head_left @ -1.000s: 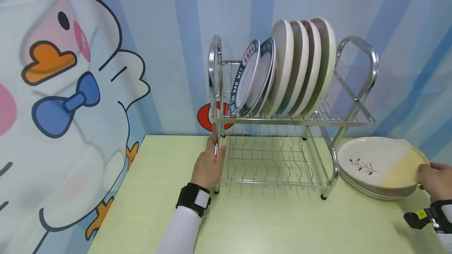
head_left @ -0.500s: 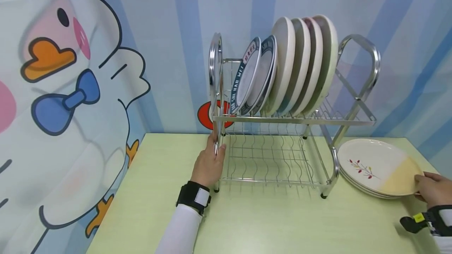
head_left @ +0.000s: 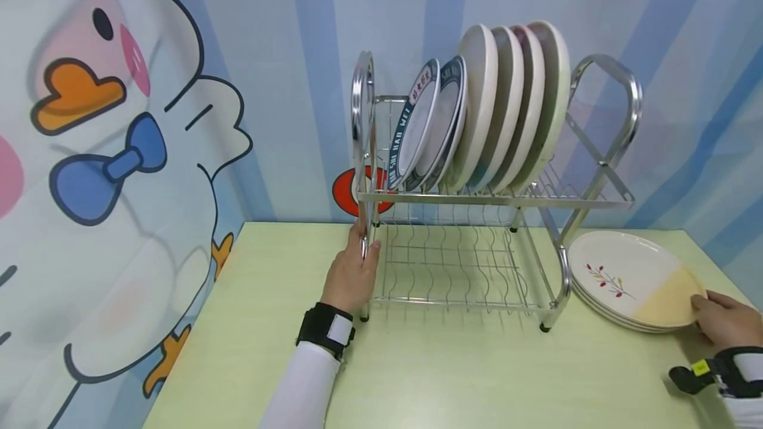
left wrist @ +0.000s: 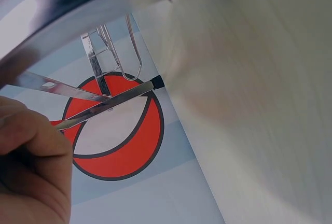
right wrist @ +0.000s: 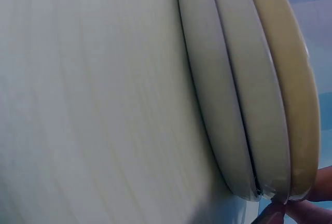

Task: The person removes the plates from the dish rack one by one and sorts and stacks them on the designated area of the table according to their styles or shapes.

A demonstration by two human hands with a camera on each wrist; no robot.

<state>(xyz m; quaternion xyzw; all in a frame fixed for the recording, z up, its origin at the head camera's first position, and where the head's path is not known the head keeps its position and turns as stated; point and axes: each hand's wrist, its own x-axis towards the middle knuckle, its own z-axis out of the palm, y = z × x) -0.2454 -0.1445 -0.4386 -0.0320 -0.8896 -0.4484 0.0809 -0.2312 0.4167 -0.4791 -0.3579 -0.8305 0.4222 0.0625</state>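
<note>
In the head view my left hand [head_left: 350, 277] grips the left front upright of a two-tier chrome dish rack [head_left: 465, 198]. The left wrist view shows its curled fingers [left wrist: 31, 136] beside the metal tubing. Over at the right, my right hand [head_left: 727, 320] pinches the edge of a round cream plate [head_left: 632, 267] with a yellow section and a red-berry sprig. That plate lies on top of a low stack, level with the plates under it. In the right wrist view its yellowish side [right wrist: 290, 79] rests against two paler plates [right wrist: 254, 89], with fingertips at the rim.
Several large cream plates [head_left: 477, 104] and smaller blue-rimmed plates [head_left: 414, 128] stand upright on the rack's upper tier. Wire slots [head_left: 453, 263] form the lower tier. A pale green table [head_left: 465, 376] bears everything, with a duck-print backdrop [head_left: 286, 85] behind.
The sprig plate has come down flat and shifted left, lining up with the stack. My right hand moved left with it; my left hand stays on the rack.
</note>
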